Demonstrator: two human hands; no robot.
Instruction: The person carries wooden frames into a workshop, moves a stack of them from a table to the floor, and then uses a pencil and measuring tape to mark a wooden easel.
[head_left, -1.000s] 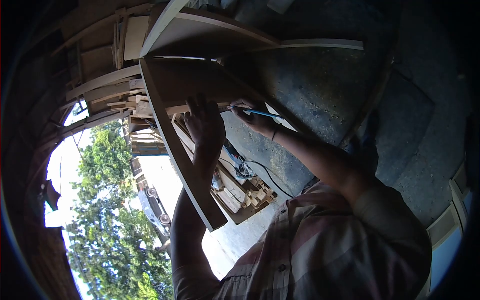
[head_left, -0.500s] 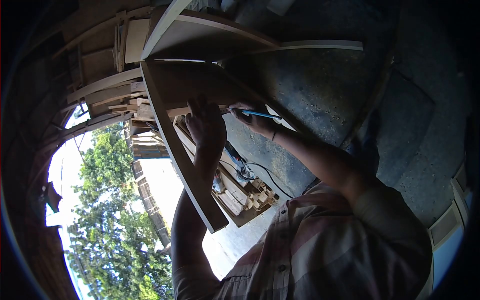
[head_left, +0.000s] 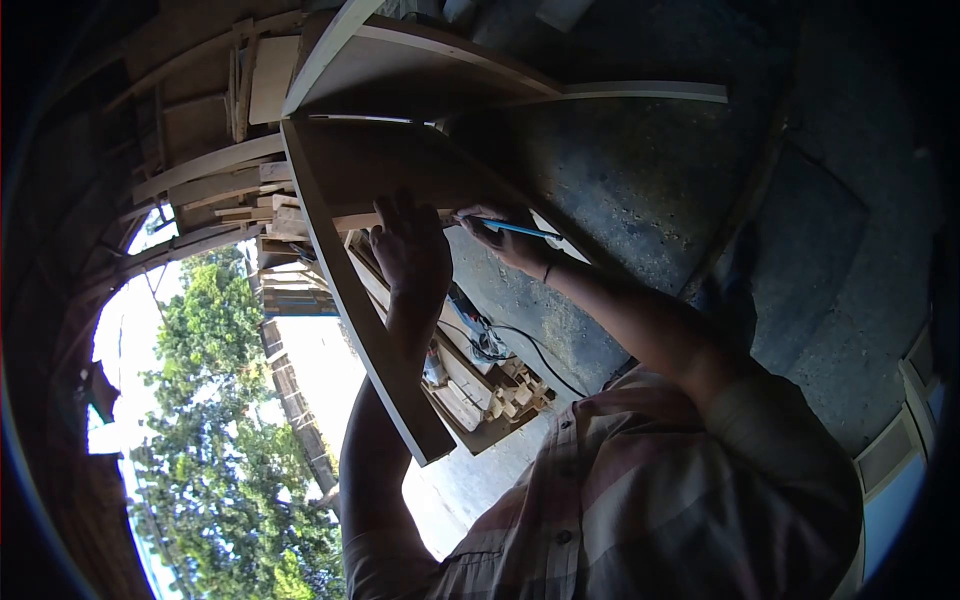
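Note:
My right hand [head_left: 512, 243] is closed round a thin blue pencil [head_left: 515, 229], its fingertips at the edge of a wooden strip [head_left: 352, 221]. Beside it, my left hand [head_left: 412, 250] lies against this strip, fingers stretched out and somewhat apart. The strip crosses a wooden frame with a dark brown panel [head_left: 390, 165]. A long pale side board [head_left: 355, 300] of this frame passes in front of my left forearm. The pencil's tip is hard to make out in the shadow.
Another framed panel [head_left: 430, 75] adjoins the far end. Below lie a corded power tool [head_left: 485, 340], a cylindrical container [head_left: 434, 365] and several wood offcuts [head_left: 520, 392]. Stacked boards [head_left: 225, 190] stand to the left. A concrete floor [head_left: 640, 200] stretches to the right.

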